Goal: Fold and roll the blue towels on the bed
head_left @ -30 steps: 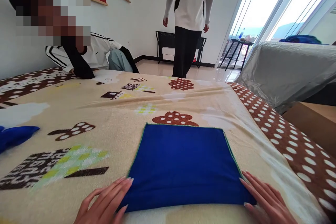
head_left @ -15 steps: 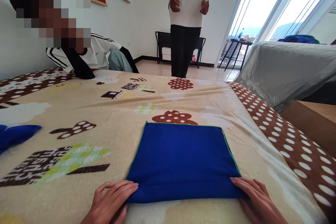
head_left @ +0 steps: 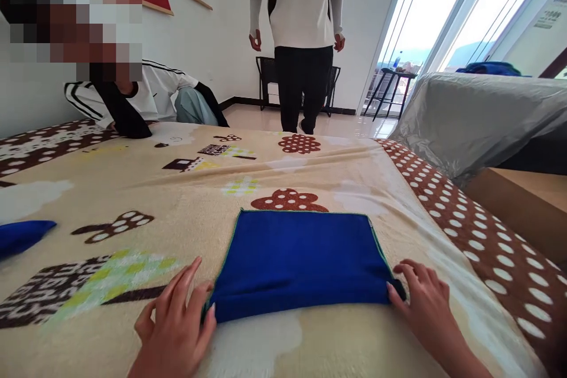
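A blue cloth (head_left: 296, 254) with green stitched edges lies flat on the patterned blanket, its near edge folded over in a low band. At the near left corner of the cloth, my left hand (head_left: 175, 319) pinches the fold between thumb and index finger, while its other fingers reach forward over the blanket. My right hand (head_left: 423, 301) grips the near right corner, thumb on the near side and fingers bent beyond it. A small dark flap of the cloth sticks out between its thumb and fingers.
The beige blanket (head_left: 177, 195) has a brown dotted border. Another blue cloth (head_left: 24, 237) lies at the left edge. A person (head_left: 155, 91) leans on the bed's far left, and another person (head_left: 303, 6) stands beyond it. Right are a cardboard box (head_left: 518, 207) and plastic-covered furniture (head_left: 482, 106).
The cloth's near edge has been turned farther away from me, so the cloth is shorter. Both hands have moved forward with it. The standing person has turned around.
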Demonstrator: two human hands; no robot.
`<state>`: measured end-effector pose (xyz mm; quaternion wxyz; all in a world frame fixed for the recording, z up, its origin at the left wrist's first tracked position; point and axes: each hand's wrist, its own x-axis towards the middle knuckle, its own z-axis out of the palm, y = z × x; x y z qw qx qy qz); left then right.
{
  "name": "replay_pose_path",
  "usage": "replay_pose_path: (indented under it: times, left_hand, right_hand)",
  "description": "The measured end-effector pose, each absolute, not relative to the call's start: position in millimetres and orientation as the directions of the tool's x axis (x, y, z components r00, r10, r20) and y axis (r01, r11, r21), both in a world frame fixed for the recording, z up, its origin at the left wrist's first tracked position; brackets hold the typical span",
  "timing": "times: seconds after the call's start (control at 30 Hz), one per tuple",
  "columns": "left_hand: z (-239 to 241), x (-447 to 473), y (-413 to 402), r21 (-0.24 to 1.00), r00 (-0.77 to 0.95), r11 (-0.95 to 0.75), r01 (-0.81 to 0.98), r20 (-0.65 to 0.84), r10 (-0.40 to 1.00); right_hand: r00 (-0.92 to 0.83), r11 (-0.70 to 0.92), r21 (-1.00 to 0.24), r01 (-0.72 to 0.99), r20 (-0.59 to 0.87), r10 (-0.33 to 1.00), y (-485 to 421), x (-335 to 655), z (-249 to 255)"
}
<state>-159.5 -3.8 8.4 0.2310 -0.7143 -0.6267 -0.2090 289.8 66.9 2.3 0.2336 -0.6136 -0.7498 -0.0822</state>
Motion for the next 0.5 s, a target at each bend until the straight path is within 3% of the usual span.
replay_pose_path:
  times: [0.03,0.1,0.17,0.23,0.37,0.5]
  left_hand:
    - [9,-143,-2,-0.097,0.13,-0.09,0.991,0.607,0.784]
    - [11,-106,3,-0.154,0.246,-0.192,0.969,0.577,0.779]
    - [12,-72,12,-0.18,0.418,-0.379,0.908,0.479,0.772]
    - [14,-54,23,-0.164,0.492,-0.47,0.867,0.426,0.759]
    - [18,-80,31,-0.116,0.516,-0.517,0.848,0.405,0.755]
    - [21,-142,12,-0.159,0.586,-0.576,0.802,0.394,0.708]
  right_hand:
    - [-0.144,0.229,-0.103,0.968,0.52,0.842,62,273,4]
    - [-0.307,0.382,-0.027,0.924,0.545,0.781,51,234,8]
    - [-0.521,0.59,-0.004,0.807,0.465,0.716,43,198,13]
    - [-0.646,0.7,-0.019,0.714,0.367,0.669,43,177,15]
    - [-0.679,0.712,-0.049,0.7,0.264,0.685,52,197,10]
    - [-0.661,0.689,0.007,0.725,0.287,0.693,53,258,2]
